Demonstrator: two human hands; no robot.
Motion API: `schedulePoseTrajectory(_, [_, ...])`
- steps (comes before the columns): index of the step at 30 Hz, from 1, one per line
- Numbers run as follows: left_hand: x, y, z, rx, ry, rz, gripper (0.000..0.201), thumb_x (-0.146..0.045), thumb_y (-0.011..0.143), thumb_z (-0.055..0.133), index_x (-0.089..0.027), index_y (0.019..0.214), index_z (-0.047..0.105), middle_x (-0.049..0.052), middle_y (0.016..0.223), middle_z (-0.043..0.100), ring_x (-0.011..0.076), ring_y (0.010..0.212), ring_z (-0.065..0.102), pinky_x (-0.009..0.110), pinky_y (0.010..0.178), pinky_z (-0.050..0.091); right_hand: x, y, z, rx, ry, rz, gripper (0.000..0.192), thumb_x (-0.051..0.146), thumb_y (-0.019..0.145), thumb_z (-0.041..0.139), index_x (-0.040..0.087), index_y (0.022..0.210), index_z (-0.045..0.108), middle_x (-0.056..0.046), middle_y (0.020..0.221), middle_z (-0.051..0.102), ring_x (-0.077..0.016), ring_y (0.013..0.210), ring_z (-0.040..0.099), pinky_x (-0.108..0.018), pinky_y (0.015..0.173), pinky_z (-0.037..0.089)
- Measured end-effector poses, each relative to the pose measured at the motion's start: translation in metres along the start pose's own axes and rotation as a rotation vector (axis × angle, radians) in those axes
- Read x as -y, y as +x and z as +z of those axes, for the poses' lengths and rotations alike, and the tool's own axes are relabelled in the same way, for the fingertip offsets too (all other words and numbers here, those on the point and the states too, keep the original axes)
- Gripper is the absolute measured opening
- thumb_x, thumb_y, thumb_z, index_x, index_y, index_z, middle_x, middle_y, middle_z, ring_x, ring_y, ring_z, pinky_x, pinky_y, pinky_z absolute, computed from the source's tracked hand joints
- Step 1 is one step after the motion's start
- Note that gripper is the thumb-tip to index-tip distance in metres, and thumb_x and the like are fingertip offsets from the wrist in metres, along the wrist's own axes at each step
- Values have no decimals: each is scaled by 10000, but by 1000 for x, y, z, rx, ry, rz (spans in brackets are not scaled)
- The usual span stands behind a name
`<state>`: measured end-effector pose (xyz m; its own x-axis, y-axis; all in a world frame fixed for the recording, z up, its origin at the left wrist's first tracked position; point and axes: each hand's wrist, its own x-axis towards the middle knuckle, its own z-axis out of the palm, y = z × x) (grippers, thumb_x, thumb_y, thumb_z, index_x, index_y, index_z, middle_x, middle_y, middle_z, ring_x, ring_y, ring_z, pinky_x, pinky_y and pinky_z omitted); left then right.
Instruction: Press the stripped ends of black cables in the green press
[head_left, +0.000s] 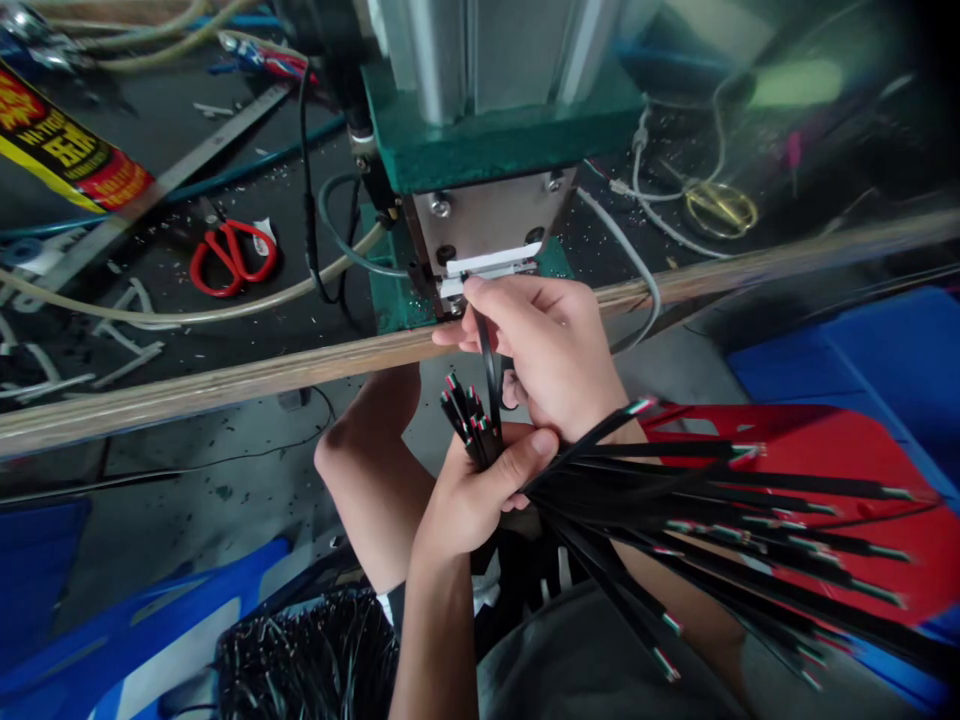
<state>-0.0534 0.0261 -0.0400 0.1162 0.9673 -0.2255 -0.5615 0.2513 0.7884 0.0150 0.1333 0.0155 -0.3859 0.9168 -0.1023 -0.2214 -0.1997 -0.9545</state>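
Note:
My left hand (474, 492) grips a thick bundle of black flat cables (697, 510) whose stripped ends show red, white and green wires; the bundle fans out to the right over my lap. My right hand (551, 345) pinches one single black cable (489, 372) and holds its tip at the white slot (491, 268) in the metal jaw of a green press machine (495, 135) on the bench. The cable's tip is hidden by my fingers.
Red-handled scissors (232, 255), hoses, a metal ruler (165, 185) and cable offcuts lie on the dark bench behind a wooden edge strip (225, 380). A red bin (847, 470) sits right, blue crates (892, 350) around it, and a heap of cut cables (315, 655) lies below.

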Motion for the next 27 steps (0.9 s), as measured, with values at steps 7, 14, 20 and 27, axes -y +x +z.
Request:
schedulePoseTrajectory(7, [-1, -2, 3, -32, -2, 0, 573, -549, 909, 878, -194, 561, 592, -58, 519, 402, 56, 447, 297, 240, 406, 191, 1, 0, 1, -14, 2, 18, 372, 329, 973, 745, 193, 635, 670, 15, 643, 639, -181, 836, 825, -240, 768, 651])
schedulePoseTrajectory(14, [-4, -2, 4, -68, 0, -15, 527, -604, 845, 913, -189, 610, 690, -46, 524, 446, 66, 444, 329, 243, 410, 205, 2, -2, 0, 6, -4, 20, 380, 296, 992, 733, 171, 641, 658, 9, 644, 611, -194, 882, 830, -200, 687, 588])
schedulePoseTrajectory(20, [12, -2, -7, -96, 28, -28, 474, -627, 838, 909, -193, 694, 784, -36, 536, 492, 75, 452, 371, 241, 424, 228, -1, -2, -3, 37, -72, -42, 388, 411, 990, 789, 184, 697, 674, -4, 699, 673, -189, 843, 810, -236, 696, 589])
schedulePoseTrajectory(27, [35, -12, -22, -223, 157, 0, 542, -737, 771, 902, -209, 731, 784, 12, 592, 604, 153, 504, 512, 305, 467, 410, -7, -18, -11, 80, -122, -174, 372, 515, 1023, 771, 212, 808, 758, -53, 851, 823, -216, 904, 820, -321, 803, 630])
